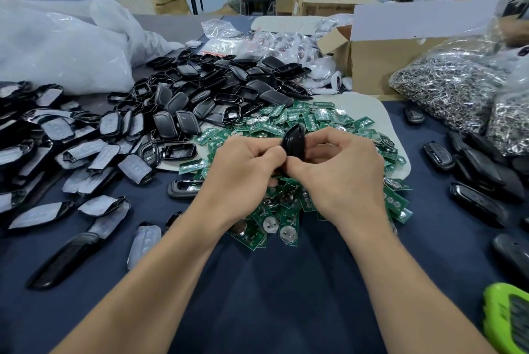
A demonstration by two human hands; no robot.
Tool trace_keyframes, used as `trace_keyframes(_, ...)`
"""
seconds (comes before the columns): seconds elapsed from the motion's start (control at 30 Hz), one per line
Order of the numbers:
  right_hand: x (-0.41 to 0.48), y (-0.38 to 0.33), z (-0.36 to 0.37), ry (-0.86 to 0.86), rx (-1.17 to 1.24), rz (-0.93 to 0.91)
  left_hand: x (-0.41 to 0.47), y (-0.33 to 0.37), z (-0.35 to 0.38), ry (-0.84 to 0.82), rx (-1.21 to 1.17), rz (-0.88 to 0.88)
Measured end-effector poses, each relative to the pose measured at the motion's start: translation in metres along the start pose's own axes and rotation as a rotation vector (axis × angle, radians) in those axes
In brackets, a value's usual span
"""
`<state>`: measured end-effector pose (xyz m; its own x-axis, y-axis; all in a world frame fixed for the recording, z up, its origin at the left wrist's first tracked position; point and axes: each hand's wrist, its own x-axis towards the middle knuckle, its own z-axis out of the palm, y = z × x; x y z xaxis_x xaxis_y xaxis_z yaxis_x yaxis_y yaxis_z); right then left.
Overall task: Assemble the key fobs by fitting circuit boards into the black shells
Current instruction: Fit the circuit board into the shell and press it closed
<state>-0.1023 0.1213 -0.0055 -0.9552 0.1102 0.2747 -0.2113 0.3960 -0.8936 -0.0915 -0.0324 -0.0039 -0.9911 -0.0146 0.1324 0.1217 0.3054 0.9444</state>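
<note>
Both forearms are reaching in over the dark blue table, wrists converging above the pile of green circuit boards. The left hand and right hand are curling around one black shell, pinching it upright between fingertips.

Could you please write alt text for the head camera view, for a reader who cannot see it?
The left hand and right hand together grip a black shell above a heap of green circuit boards on a dark blue table. More black shells are piled to the left; bags of metal rings sit to the right.
</note>
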Motion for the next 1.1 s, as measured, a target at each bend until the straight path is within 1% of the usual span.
trace_keyframes(0.07, 0.001, 0.0, -0.001, -0.013, 0.006, -0.007, 0.0, 0.0, -0.001, 0.026, -0.002, -0.001)
trace_keyframes(0.13, 0.002, 0.001, -0.004, -0.059, 0.077, 0.013, 0.001, 0.002, -0.004, 0.03, -0.08, -0.033)
trace_keyframes(0.23, 0.003, 0.001, -0.008, -0.155, 0.162, 0.029, 0.002, 0.001, -0.01, -0.037, -0.177, -0.073)
trace_keyframes(0.33, 0.003, 0.0, -0.01, -0.221, 0.2, 0.03, 0.002, 0.001, -0.014, -0.068, -0.183, -0.059)
trace_keyframes(0.4, 0.003, 0.001, -0.01, -0.25, 0.21, 0.04, 0.001, 0.003, -0.016, -0.043, -0.191, -0.03)
trace_keyframes(0.47, 0.002, 0.001, -0.01, -0.268, 0.226, 0.054, 0.0, 0.004, -0.017, -0.005, -0.219, -0.019)
trace_keyframes(0.6, 0.002, 0.002, -0.008, -0.275, 0.25, 0.08, 0.001, 0.0, -0.016, 0.005, -0.297, -0.056)
trace_keyframes(0.67, 0.001, 0.003, -0.006, -0.269, 0.25, 0.1, 0.001, -0.002, -0.017, -0.034, -0.325, -0.083)
trace_keyframes(0.77, 0.003, 0.005, -0.005, -0.26, 0.285, 0.151, 0.003, -0.004, -0.021, -0.154, -0.314, -0.088)
trace_keyframes(0.9, 0.004, 0.007, -0.005, -0.291, 0.358, 0.22, 0.004, -0.007, -0.021, -0.155, -0.233, -0.088)
trace_keyframes(1.0, 0.006, 0.007, -0.007, -0.341, 0.473, 0.28, 0.004, -0.006, -0.023, -0.155, -0.282, -0.133)
trace_keyframes(1.1, 0.009, 0.005, -0.01, -0.383, 0.645, 0.377, 0.007, -0.003, -0.03, -0.148, -0.402, -0.193)
